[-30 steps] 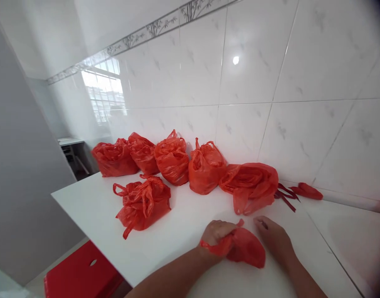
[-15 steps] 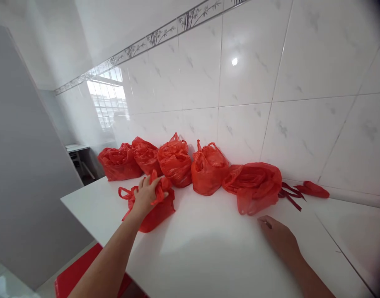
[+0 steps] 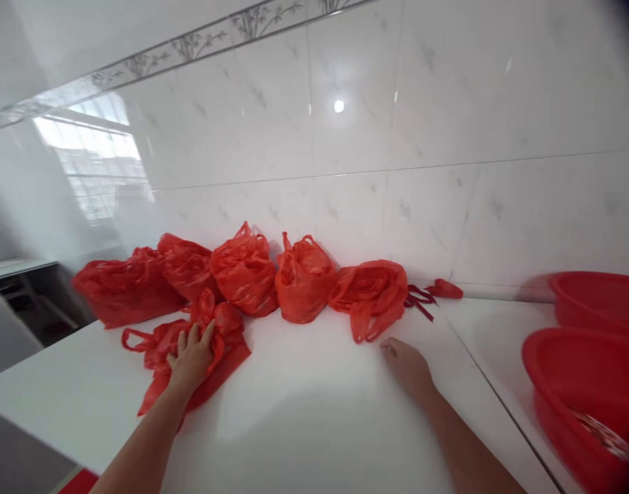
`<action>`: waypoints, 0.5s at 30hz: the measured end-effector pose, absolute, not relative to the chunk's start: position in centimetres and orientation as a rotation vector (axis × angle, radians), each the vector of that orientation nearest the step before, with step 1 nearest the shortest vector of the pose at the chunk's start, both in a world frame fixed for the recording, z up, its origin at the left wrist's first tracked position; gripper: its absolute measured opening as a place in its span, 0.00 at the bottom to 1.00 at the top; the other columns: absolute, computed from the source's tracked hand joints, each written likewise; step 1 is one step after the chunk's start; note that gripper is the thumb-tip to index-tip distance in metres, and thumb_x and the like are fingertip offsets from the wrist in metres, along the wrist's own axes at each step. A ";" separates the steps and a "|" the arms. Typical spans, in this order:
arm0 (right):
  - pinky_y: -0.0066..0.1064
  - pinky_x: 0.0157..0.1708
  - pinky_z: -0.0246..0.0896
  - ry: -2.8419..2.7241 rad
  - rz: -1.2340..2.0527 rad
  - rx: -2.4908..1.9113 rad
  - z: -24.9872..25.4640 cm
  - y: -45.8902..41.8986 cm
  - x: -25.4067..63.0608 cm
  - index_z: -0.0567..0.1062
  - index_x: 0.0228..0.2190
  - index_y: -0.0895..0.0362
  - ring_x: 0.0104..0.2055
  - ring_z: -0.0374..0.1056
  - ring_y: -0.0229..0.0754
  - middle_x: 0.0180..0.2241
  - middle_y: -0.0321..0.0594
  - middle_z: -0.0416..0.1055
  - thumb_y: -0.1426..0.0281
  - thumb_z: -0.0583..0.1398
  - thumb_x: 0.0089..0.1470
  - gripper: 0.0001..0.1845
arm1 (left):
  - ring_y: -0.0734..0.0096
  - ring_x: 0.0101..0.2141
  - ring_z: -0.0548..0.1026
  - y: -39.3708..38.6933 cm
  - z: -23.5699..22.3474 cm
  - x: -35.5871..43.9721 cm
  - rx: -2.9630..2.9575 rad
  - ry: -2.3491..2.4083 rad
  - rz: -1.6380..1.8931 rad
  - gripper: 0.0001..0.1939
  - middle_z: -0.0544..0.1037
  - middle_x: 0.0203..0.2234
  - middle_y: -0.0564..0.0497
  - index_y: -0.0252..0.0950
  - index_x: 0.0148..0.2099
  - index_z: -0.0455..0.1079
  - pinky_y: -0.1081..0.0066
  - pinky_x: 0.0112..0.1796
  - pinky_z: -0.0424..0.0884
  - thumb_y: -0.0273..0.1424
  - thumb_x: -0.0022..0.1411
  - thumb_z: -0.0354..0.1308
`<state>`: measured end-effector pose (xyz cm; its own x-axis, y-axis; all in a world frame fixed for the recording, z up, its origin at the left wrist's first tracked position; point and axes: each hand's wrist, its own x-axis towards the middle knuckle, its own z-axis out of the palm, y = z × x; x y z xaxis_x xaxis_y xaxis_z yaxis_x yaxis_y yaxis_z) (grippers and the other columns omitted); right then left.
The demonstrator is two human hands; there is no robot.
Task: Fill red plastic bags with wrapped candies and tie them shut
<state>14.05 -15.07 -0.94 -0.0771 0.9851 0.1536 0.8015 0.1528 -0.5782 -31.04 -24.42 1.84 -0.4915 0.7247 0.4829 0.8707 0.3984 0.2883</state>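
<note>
My left hand [image 3: 191, 357] lies with its fingers spread over a crumpled red plastic bag [image 3: 224, 363] near the table's left side. A looped handle of this bag sticks out to the left, and part of the bag is under my palm. Resting on the white table, my right hand [image 3: 409, 367] is loosely curled, with nothing visible in it. Just beyond it sits a loosely folded red plastic bag [image 3: 376, 295], whose loose flap hangs toward my fingers without touching them.
Along the tiled wall stand several full red plastic bags [image 3: 304, 285]. Dark red ribbon strips [image 3: 421, 300] and a small red bundle [image 3: 448, 289] lie at the back right. Two red basins [image 3: 555, 384] stand on the right, past a seam in the white table [image 3: 314, 425].
My view has turned to the right, bringing the red basins into sight. The bag under my left hand has flattened and spread, and that hand's fingers have opened out. My right hand stays curled.
</note>
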 end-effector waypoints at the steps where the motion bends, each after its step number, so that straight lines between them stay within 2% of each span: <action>1: 0.26 0.28 0.51 -1.920 0.470 -1.692 -0.9 -15.1 14.0 0.72 0.30 0.52 0.31 0.66 0.37 0.31 0.33 0.74 0.66 0.50 0.56 0.11 | 0.35 0.60 0.52 -24.4 1.9 -30.8 -1.398 -2.385 -0.731 0.24 0.61 0.59 0.36 0.40 0.61 0.60 0.26 0.45 0.50 0.28 0.65 0.40; 4: 0.25 0.27 0.49 -1.903 0.465 -1.693 -0.9 -15.0 13.9 0.72 0.30 0.52 0.29 0.65 0.36 0.29 0.32 0.73 0.68 0.50 0.56 0.11 | 0.35 0.63 0.44 -24.3 1.8 -28.6 -1.409 -2.313 -0.634 0.24 0.52 0.63 0.34 0.37 0.62 0.57 0.26 0.47 0.49 0.30 0.65 0.40; 6: 0.25 0.26 0.48 -1.891 0.453 -1.699 -1.0 -14.9 13.7 0.73 0.30 0.53 0.28 0.64 0.36 0.27 0.32 0.73 0.68 0.50 0.56 0.12 | 0.42 0.64 0.42 -24.2 1.5 -26.2 -1.367 -2.107 -0.708 0.23 0.50 0.64 0.37 0.38 0.61 0.58 0.33 0.54 0.47 0.34 0.64 0.45; 7: 0.25 0.26 0.47 -1.884 0.442 -1.701 -1.1 -14.9 13.6 0.73 0.30 0.53 0.28 0.64 0.36 0.27 0.33 0.72 0.69 0.50 0.57 0.12 | 0.45 0.64 0.44 -23.9 1.2 -24.8 -1.380 -1.988 -0.762 0.21 0.53 0.63 0.38 0.38 0.58 0.61 0.37 0.56 0.46 0.34 0.63 0.47; 9: 0.26 0.26 0.46 -1.871 0.414 -1.703 -1.1 -14.7 13.3 0.73 0.29 0.53 0.28 0.64 0.36 0.26 0.33 0.72 0.69 0.50 0.57 0.12 | 0.48 0.63 0.50 -23.2 0.5 -22.1 -1.672 -1.681 -0.794 0.18 0.58 0.60 0.37 0.36 0.53 0.66 0.46 0.58 0.51 0.32 0.62 0.50; 12: 0.27 0.27 0.45 -1.848 0.375 -1.705 -1.2 -14.1 12.9 0.73 0.27 0.54 0.27 0.64 0.36 0.26 0.34 0.72 0.71 0.50 0.57 0.13 | 0.51 0.60 0.58 -21.4 -0.3 -18.1 -2.104 -1.308 -0.791 0.17 0.62 0.58 0.39 0.40 0.52 0.67 0.50 0.56 0.59 0.29 0.60 0.54; 15: 0.27 0.26 0.45 -1.836 0.362 -1.694 -1.2 -13.4 12.6 0.73 0.26 0.55 0.27 0.64 0.37 0.25 0.35 0.72 0.72 0.51 0.57 0.13 | 0.56 0.58 0.63 -18.9 -0.3 -14.1 -2.435 -1.244 -0.786 0.17 0.61 0.59 0.41 0.41 0.52 0.67 0.55 0.53 0.66 0.26 0.61 0.53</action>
